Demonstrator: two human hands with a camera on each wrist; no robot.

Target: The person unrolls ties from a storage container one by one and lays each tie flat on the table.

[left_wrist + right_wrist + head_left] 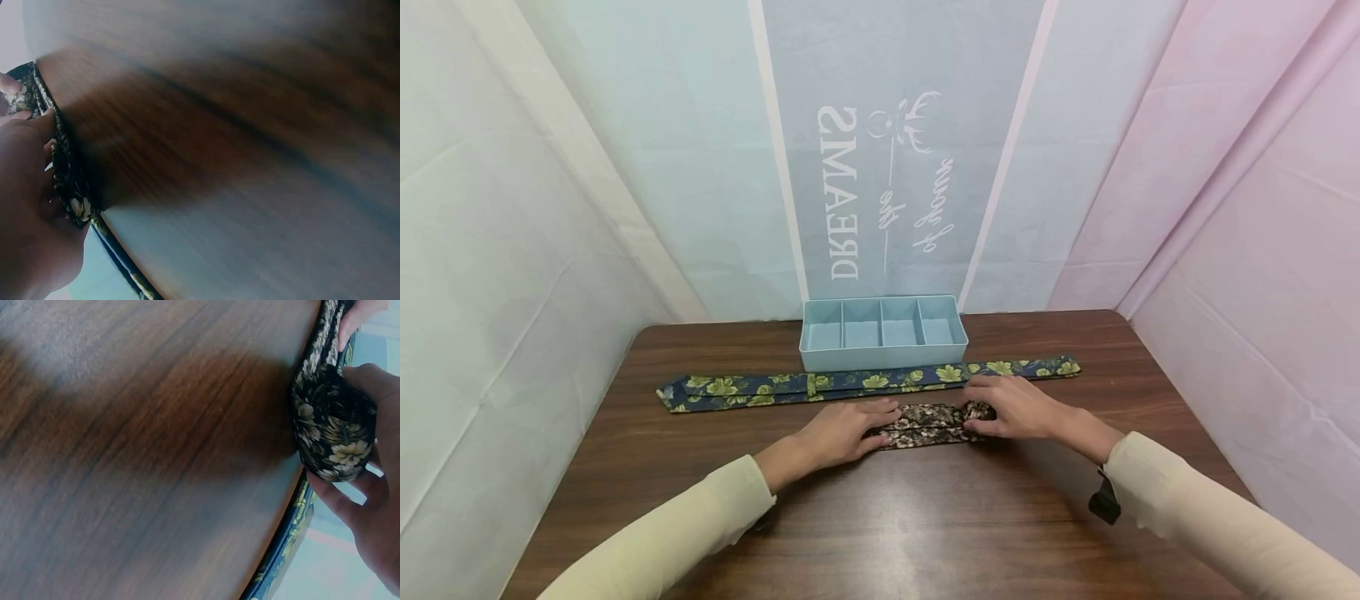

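A black necktie point(925, 423) with cream flowers lies folded lengthwise on the table, its right end wound into a thick roll point(334, 440). My right hand point(1021, 407) holds this roll, with thumb and fingers bent around its sides. At the strip's left part, my left hand point(841, 432) grips the fabric between thumb and fingers; the hand hides some of that end. In the left wrist view, the dark fabric point(76, 203) runs along beneath the left hand.
A blue necktie point(874, 382) with yellow-green flowers stretches across the table behind both hands. Behind it stands a light-blue box point(883, 359) with several compartments, close to the back curtain point(1015, 258). The brown wooden table point(887, 525) extends toward me.
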